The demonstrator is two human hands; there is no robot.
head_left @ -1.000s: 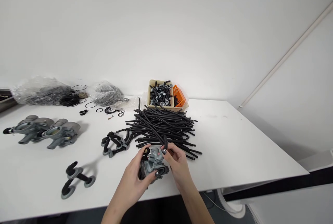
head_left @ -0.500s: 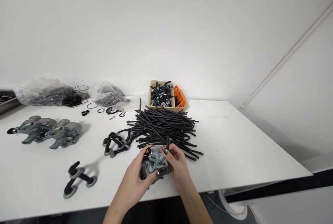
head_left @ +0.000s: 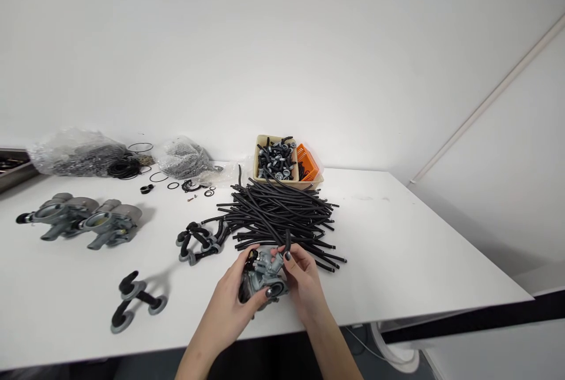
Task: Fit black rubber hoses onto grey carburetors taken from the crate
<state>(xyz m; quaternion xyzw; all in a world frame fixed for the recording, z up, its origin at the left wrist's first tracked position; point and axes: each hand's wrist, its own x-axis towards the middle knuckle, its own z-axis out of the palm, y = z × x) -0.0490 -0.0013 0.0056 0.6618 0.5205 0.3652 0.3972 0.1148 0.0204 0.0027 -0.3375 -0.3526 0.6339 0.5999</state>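
Low and centre in the frame, our left hand (head_left: pixel 229 300) clasps the grey carburetor (head_left: pixel 261 277); our right hand (head_left: pixel 303 279) pinches a short black hose (head_left: pixel 287 240) upright just above its right shoulder.

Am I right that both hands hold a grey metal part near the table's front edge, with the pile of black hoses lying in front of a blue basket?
Almost. The left hand and right hand do hold the grey metal part near the table edge, but the head view shows the black hoses before a beige basket with an orange one beside it, not blue.
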